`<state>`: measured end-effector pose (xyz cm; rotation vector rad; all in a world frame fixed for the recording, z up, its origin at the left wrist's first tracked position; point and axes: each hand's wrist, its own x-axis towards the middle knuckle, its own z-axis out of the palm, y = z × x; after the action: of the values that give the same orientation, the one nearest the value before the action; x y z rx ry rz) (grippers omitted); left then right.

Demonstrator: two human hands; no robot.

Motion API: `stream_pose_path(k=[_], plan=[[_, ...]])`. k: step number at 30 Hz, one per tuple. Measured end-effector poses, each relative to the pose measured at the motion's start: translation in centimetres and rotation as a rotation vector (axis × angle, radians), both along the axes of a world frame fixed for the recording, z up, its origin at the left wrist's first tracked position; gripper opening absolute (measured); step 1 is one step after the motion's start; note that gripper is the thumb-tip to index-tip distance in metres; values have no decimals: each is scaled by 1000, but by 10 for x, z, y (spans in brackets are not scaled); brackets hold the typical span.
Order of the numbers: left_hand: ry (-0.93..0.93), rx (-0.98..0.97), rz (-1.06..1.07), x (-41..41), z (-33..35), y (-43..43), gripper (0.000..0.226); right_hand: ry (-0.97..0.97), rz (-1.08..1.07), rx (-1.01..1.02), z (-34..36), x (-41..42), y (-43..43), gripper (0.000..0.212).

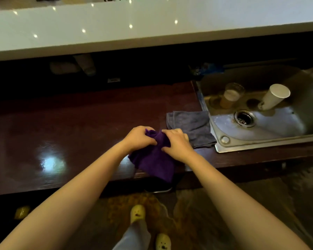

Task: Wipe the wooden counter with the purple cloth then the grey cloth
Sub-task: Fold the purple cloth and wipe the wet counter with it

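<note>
The purple cloth [154,159] is bunched between both hands above the front edge of the dark wooden counter [70,127], with its lower part hanging down over that edge. My left hand [139,138] grips its top left and my right hand [176,143] grips its top right. The grey cloth [192,127] lies folded flat on the counter just behind my right hand, against the sink's rim.
A steel sink [222,141] is set into the counter at the right, holding a clear plastic cup [230,96] and a tipped white paper cup [274,98]. A white upper counter [152,29] overhangs at the back. My feet stand on a wet floor below.
</note>
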<state>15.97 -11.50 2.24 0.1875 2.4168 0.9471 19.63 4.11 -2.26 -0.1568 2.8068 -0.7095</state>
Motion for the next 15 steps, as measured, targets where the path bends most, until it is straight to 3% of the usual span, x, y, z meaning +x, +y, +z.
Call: stream_pose_path(k=[5,8,12,15], plan=[[-23,165,-204,-41,38,-3,16,-64,-5,-338,36,-33,25,12],[19,247,-202,-70,63,-2,21,-71,-30,-499,66,-57,43,15],[22,391,-184,-112,81,-2,19,-84,-64,-481,99,-88,72,25],[77,393,-172,-141,80,3,21,-50,-147,-489,115,-112,86,24]])
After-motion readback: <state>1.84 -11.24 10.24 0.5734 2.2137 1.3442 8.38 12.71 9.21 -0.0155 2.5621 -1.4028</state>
